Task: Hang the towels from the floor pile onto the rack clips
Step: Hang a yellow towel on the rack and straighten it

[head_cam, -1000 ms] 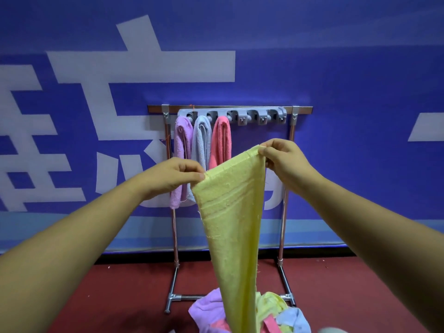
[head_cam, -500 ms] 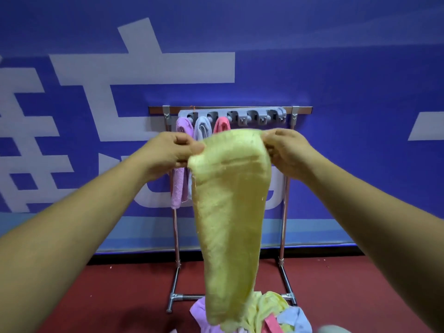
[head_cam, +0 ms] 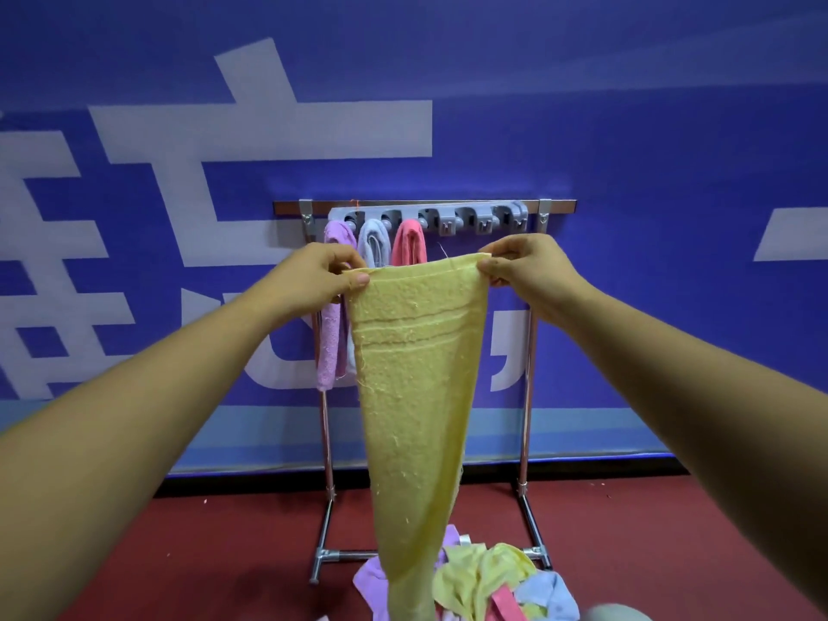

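1. Pinching the top corners of the yellow towel (head_cam: 414, 374): left hand (head_cam: 313, 280) and right hand (head_cam: 528, 271), edge stretched taut between them.
2. Towel hangs in front of the rack (head_cam: 528, 351), lower end reaching the floor pile (head_cam: 484, 580).
3. Purple towel (head_cam: 331, 307), grey towel (head_cam: 374, 244) and pink towel (head_cam: 408, 242) hang from the clip bar (head_cam: 470, 217).

Both hands hold a pale yellow terry towel (head_cam: 414, 378) up by its top corners, the left hand (head_cam: 313, 280) pinching one corner and the right hand (head_cam: 528, 271) the other. Behind it stands a chrome rack (head_cam: 528, 396) whose grey clip bar (head_cam: 470, 217) carries lilac (head_cam: 331, 324), grey (head_cam: 374, 244) and pink (head_cam: 408, 242) towels. A heap of coloured towels (head_cam: 484, 580) lies on the red floor (head_cam: 224, 553).
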Tool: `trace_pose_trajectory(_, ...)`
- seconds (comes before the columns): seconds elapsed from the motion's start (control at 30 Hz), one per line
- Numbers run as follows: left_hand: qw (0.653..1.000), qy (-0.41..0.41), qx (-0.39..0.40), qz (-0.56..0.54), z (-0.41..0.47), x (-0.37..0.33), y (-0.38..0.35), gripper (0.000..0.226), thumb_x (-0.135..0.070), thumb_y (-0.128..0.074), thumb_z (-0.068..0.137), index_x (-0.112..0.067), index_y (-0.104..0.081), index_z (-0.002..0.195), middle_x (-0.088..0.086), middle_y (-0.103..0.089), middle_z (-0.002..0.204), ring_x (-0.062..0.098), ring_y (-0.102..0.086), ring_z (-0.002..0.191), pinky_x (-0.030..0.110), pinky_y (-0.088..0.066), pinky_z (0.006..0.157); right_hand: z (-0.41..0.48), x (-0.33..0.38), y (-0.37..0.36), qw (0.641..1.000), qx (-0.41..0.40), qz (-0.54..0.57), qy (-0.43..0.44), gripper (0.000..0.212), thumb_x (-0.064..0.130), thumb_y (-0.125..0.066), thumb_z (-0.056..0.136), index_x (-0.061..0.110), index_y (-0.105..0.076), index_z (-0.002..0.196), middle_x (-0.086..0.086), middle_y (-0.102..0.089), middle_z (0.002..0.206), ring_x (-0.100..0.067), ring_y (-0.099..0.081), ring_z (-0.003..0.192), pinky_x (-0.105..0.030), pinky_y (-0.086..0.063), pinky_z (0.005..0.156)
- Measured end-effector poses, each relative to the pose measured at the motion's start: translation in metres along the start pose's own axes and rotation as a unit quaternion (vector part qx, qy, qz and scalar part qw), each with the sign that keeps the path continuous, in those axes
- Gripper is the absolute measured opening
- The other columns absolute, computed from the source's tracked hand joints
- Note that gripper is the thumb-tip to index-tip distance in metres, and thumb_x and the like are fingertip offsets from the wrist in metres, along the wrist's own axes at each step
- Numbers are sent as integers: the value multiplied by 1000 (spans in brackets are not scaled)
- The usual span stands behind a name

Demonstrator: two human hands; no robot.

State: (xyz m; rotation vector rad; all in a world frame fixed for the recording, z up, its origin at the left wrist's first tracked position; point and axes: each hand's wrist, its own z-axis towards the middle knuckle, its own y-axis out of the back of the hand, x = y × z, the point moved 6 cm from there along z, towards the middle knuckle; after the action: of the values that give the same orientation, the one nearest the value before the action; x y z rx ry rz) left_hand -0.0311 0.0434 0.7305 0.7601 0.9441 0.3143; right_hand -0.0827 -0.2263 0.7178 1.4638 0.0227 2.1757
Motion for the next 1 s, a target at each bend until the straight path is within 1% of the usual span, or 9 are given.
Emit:
trace_pose_trajectory(0.13, 996, -41, 61, 54, -9, -17, -4, 11, -26, -58, 98, -17, -64, 94, 4, -69, 87, 10, -60, 70, 28, -52, 68, 0, 3, 2, 1000, -4, -24, 3, 8, 8, -69, 93, 4, -74, 98, -7, -69, 82, -12, -61, 73, -28, -57, 77)
trace_pose_trajectory(0.27, 983, -64, 162, -56, -21, -35, -16, 8, -12, -56, 98, -16, -59, 104, 9, -63, 72, 18, -60, 64, 31, -53, 66, 0, 2, 6, 999, -11, -36, -7, 7, 17, -71, 92, 10, -75, 92, -20, -73, 96, -21, -57, 78, -35, -48, 69)
trace_pose_trajectory(0.37, 969, -96, 209, -88, -27, -52, -20, 18, -5, -54, 98, -16, -66, 106, 10, -63, 84, 17, -62, 72, 30, -54, 71, -1, 0, 7, 999, -12, -38, -19, 11, 21, -73, 91, 12, -76, 93, -21, -73, 98, -23, -52, 81, -37, -43, 69)
trace_pose_trajectory(0.5, 955, -116, 272, -37, -35, -67, -30, 23, -1, -58, 95, -12, -66, 114, 2, -72, 100, 3, -66, 93, 19, -51, 82, -2, 0, 8, 999, -13, -37, -31, 11, 22, -73, 91, 11, -77, 93, -5, -66, 81, -18, -50, 76, -32, -43, 66)
trace_pose_trajectory(0.6, 951, -176, 218, 134, -35, -76, -30, 29, -7, -57, 96, -23, -65, 119, -22, -68, 100, -11, -62, 96, 12, -46, 83, -2, -2, 11, 999, -16, -35, -37, 9, 22, -75, 89, 14, -78, 89, -5, -64, 82, -15, -51, 74, -31, -44, 66)
trace_pose_trajectory(0.67, 945, -209, 183, 174, -35, -83, -28, 27, -13, -58, 97, -31, -68, 114, -24, -66, 98, -8, -61, 94, 12, -45, 81, -2, -3, 13, 999, -11, -32, -41, 6, 21, -75, 88, 16, -77, 86, -5, -64, 83, -15, -52, 75, -32, -45, 68)
trace_pose_trajectory(0.8, 930, -271, 182, 166, -36, -96, -31, 12, -28, -65, 94, -34, -71, 102, -21, -59, 102, 0, -54, 101, 13, -41, 86, -4, -8, 10, 998, 15, -24, -51, 7, 20, -74, 90, 15, -78, 90, -1, -68, 87, -12, -56, 78, -27, -48, 70)
trace_pose_trajectory(0.9, 934, -285, 188, 109, -37, -105, -33, 9, -25, -67, 92, -30, -73, 97, -17, -52, 117, 1, -46, 118, 15, -38, 99, -6, -9, 4, 997, 42, -29, -54, 8, 23, -74, 89, 16, -78, 92, -1, -71, 89, -11, -58, 80, -25, -50, 70)
trace_pose_trajectory(1.0, 930, -259, 259, -11, -43, -112, -37, 14, -14, -62, 95, -23, -71, 100, -12, -59, 132, 7, -48, 132, 24, -38, 110, -9, -5, -6, 996, 79, -20, -46, 13, 23, -73, 89, 12, -77, 95, -4, -70, 89, -13, -59, 81, -29, -50, 75)
